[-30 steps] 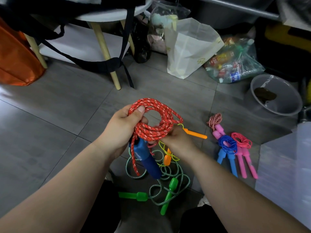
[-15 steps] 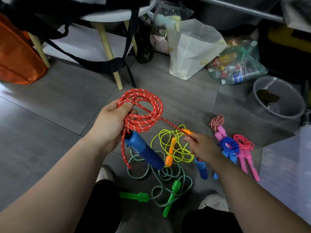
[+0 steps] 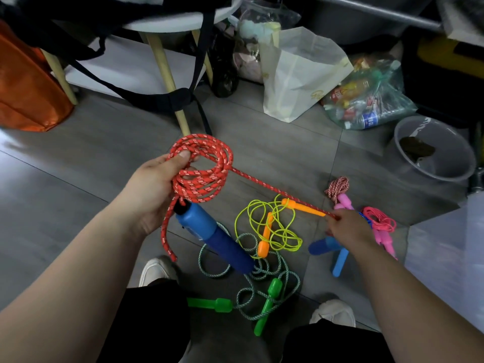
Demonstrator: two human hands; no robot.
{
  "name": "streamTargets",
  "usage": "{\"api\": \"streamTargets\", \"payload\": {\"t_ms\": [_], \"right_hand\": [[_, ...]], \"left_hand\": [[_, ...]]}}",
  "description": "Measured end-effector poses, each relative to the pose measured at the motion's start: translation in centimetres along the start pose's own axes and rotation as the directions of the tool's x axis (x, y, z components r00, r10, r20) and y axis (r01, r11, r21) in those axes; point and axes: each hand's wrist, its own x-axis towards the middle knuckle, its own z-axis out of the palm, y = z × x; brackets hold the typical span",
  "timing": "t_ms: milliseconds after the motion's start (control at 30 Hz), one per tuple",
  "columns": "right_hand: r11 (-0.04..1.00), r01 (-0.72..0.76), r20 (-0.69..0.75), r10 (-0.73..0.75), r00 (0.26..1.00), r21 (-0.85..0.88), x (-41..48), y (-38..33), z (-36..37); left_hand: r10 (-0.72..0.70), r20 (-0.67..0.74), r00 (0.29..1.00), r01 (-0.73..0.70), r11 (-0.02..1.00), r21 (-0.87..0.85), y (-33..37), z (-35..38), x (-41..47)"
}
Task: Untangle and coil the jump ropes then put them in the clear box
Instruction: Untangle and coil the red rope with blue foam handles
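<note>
My left hand (image 3: pixel 154 189) grips a coil of red speckled rope (image 3: pixel 203 171), thumb on top; its blue handle (image 3: pixel 212 235) hangs below the coil. A taut strand runs from the coil to my right hand (image 3: pixel 348 229), which pinches the rope at its end; the second blue handle (image 3: pixel 323 246) hangs under that hand. On the floor lie a loose yellow rope with orange handles (image 3: pixel 269 226) and a tangled green rope with green handles (image 3: pixel 262 292). Coiled blue and pink ropes (image 3: pixel 379 224) lie at the right. The clear box (image 3: pixel 450 258) is at the right edge.
A grey bowl (image 3: pixel 434 150) sits at the far right. A white bag (image 3: pixel 298 74) and a clear bag of bottles (image 3: pixel 369 100) stand behind. A wooden table leg (image 3: pixel 170 82) with black straps and an orange bag (image 3: pixel 26 87) are at the left. My shoes show below.
My right hand has drawn away from the coil to the right, pulling a strand of red rope taut. The coil in my left hand has shifted left and up a little.
</note>
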Motion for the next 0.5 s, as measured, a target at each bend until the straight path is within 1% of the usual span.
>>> {"api": "streamTargets", "payload": {"t_ms": [67,100,200,233,267,300,333,400,433,500], "right_hand": [[0.991,-0.105,0.010,0.106,0.994,-0.088,0.0,1.3,-0.3],[0.983,-0.135,0.016,0.138,0.990,-0.123,0.0,1.9,-0.3],[0.966,-0.159,0.088,0.180,0.980,-0.204,0.1,2.9,0.3],[0.961,-0.172,0.111,0.199,0.974,-0.215,0.0,2.8,0.4],[0.964,-0.196,0.137,0.222,0.965,-0.182,-0.3,2.5,0.4],[0.971,-0.222,0.179,0.235,0.955,-0.087,-0.6,1.9,0.3],[0.971,-0.232,0.209,0.216,0.954,0.055,-1.0,1.3,0.1],[0.928,-0.186,0.241,0.109,0.964,0.324,-1.9,-0.6,-0.5],[0.879,-0.156,0.250,0.043,0.967,0.451,-2.5,-1.6,-1.1],[0.741,-0.143,0.277,-0.061,0.959,0.656,-3.8,-3.5,-2.5]], "left_hand": [[0.004,-0.016,1.000,-0.004,1.000,-0.002,0.1,-0.3,0.0],[0.006,-0.017,1.000,-0.006,1.000,0.001,0.2,-0.4,0.0],[0.016,-0.012,1.000,-0.016,0.999,0.047,-0.1,-0.6,0.0],[0.031,-0.012,0.999,-0.030,0.996,0.088,-0.3,-0.7,0.1],[0.049,-0.017,0.999,-0.046,0.988,0.147,-0.6,-0.7,0.3],[0.069,-0.026,0.997,-0.061,0.972,0.225,-0.9,-0.8,0.5],[0.091,-0.038,0.995,-0.073,0.943,0.324,-1.2,-0.9,0.6],[0.151,-0.057,0.987,-0.099,0.845,0.526,-1.9,-0.9,0.9],[0.180,-0.058,0.982,-0.111,0.797,0.593,-2.2,-0.9,1.0],[0.207,-0.056,0.977,-0.118,0.736,0.667,-2.5,-1.0,1.2]]}}
